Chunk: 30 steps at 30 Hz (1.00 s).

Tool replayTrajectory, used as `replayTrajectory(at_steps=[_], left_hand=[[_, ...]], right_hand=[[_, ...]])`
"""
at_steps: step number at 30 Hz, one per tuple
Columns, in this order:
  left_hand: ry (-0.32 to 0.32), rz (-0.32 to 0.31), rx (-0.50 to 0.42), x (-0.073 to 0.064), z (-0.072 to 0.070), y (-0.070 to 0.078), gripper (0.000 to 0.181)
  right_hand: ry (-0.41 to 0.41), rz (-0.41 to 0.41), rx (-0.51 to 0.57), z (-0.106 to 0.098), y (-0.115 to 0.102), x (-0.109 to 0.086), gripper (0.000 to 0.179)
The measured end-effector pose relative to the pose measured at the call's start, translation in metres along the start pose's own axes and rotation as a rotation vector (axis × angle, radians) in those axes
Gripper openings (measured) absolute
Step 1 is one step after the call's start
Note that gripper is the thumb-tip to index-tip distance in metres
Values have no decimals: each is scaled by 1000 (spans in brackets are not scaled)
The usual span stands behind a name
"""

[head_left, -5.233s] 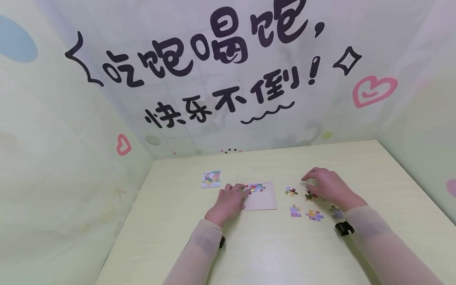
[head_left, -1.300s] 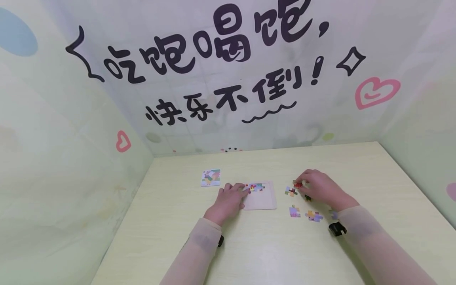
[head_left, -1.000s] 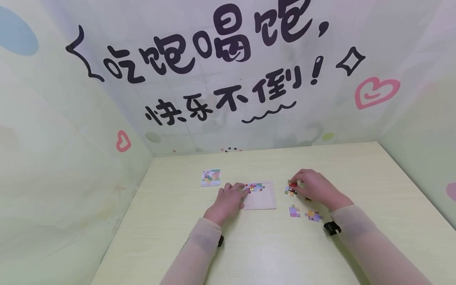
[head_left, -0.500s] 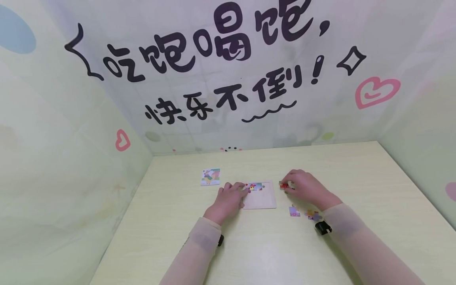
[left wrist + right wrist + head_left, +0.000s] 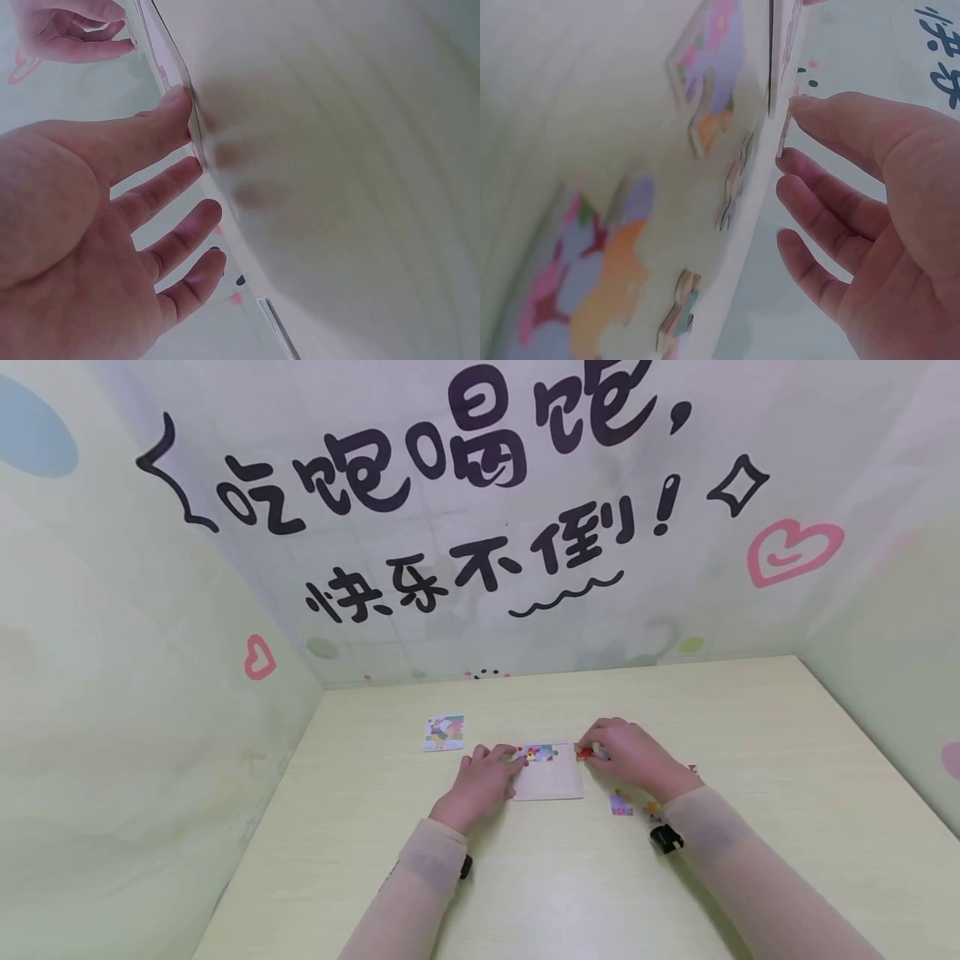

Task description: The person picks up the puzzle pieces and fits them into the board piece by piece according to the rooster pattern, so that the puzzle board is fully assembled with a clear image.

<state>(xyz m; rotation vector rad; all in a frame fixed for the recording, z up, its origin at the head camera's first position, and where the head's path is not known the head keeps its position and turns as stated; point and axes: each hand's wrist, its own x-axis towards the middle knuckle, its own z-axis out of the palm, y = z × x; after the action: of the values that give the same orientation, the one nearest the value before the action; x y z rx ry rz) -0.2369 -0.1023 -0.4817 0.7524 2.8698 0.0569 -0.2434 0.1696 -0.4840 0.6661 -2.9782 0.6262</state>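
Observation:
A pale square puzzle board [image 5: 547, 787] lies on the table with a strip of joined jigsaw pieces [image 5: 542, 753] along its far side. My left hand [image 5: 480, 785] rests at the board's left edge, thumb and index fingertip against it, the other fingers loosely spread. With thumb and fingertips, my right hand [image 5: 630, 752] pinches a red jigsaw piece [image 5: 584, 752] by the board's right edge. In the right wrist view that piece [image 5: 783, 135] shows edge-on. Another jigsaw piece [image 5: 600, 750] is partly covered by the right fingers.
Loose pieces lie near the right forearm: a purple piece [image 5: 620, 804], an orange and purple piece [image 5: 652, 811] partly hidden by the wrist, and one [image 5: 693, 769] behind it. A small picture card [image 5: 444, 732] lies at the back left. Printed fabric walls surround the table [image 5: 555, 877].
My right hand has picked up the red piece and carried it left, past the other loose pieces, to the board's right edge. The left hand has stayed at the board.

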Motion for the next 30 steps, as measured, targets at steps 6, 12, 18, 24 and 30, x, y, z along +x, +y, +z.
replayTrajectory(at_steps=[6, 12, 18, 24, 30], left_hand=[[5, -1, 4, 1, 1, -1, 57], [3, -1, 5, 3, 3, -1, 55], [4, -1, 1, 4, 2, -1, 56], [0, -2, -12, 4, 1, -1, 56], [1, 1, -21, 5, 3, -2, 56]], right_hand=[[8, -20, -12, 5, -3, 6, 19], [-3, -11, -25, 10, -8, 12, 19], [-8, -15, -36, 12, -11, 16, 18], [1, -31, -45, 11, -15, 18, 18], [-11, -36, -57, 9, -19, 21, 18]])
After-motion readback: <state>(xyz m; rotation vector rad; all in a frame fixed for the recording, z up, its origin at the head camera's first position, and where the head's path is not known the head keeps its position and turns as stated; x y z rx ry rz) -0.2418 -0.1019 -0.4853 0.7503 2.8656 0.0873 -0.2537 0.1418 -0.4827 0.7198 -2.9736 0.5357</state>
